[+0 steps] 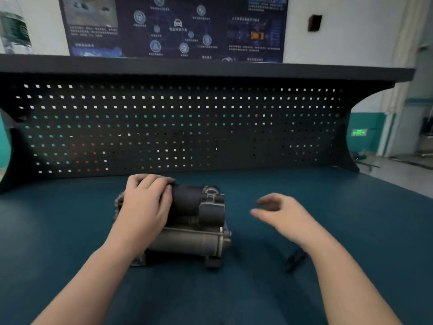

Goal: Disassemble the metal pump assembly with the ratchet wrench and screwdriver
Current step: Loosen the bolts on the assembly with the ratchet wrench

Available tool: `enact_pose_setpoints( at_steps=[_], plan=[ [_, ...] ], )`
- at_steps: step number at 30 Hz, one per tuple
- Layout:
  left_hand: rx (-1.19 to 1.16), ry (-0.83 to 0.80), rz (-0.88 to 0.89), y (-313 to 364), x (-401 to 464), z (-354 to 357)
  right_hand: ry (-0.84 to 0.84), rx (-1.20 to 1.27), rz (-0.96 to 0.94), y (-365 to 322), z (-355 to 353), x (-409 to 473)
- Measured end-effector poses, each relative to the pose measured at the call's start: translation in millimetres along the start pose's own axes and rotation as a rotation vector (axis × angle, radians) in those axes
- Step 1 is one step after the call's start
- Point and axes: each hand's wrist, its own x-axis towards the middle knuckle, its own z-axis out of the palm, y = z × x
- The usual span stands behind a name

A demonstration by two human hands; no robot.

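Teal matting covers the surface (pixel 351 219), and the metal pump assembly (pixel 196 221) sits on it left of centre, closer to the back edge and its pegboard (pixel 187 127) than to the near edge. The left hand (pixel 145 202) lies over the pump's dark cylindrical end, fingers (pixel 164 186) curled round it to hold it steady. The right hand (pixel 281 212) hovers above the surface well to the pump's right, touching nothing, its fingers loosely bent and empty. A dark tool (pixel 295 260) lies on the mat under the right forearm; blur hides whether it is the ratchet wrench or the screwdriver. Every part of the pump looks joined, so this reads as the opening step: bracing the body before any fastener is loosened. The next move likely calls for the free hand to pick up a tool and seat it squarely on a bolt while the other hand resists the turning.
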Motion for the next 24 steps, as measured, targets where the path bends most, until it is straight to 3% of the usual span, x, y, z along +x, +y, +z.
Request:
enact_pose_setpoints(
  at_steps=[3,6,8,13,20,24],
  plan=[
    [-0.054,0.012,0.011,-3.0,-1.2,0.4,0.418,-0.189,0.307,28.9,-28.6,12.9],
    [-0.077,0.029,-0.026,-4.3,-7.0,1.0,0.381,-0.366,0.754,43.1,-32.4,15.7],
    [-0.08,0.002,-0.06,-3.9,-10.9,0.6,0.282,-0.41,0.866,46.1,-26.3,16.9],
    [-0.167,-0.032,-0.103,-6.3,-22.6,-9.7,0.258,-0.561,0.788,52.8,-19.9,26.7],
    [-0.202,-0.015,-0.167,-4.2,-21.7,-14.0,0.243,-0.533,0.738,50.5,-25.1,22.0],
    [-0.222,-0.016,-0.165,-2.5,-23.0,-15.1,0.393,-0.357,0.608,53.7,-36.8,23.1]
  ],
)
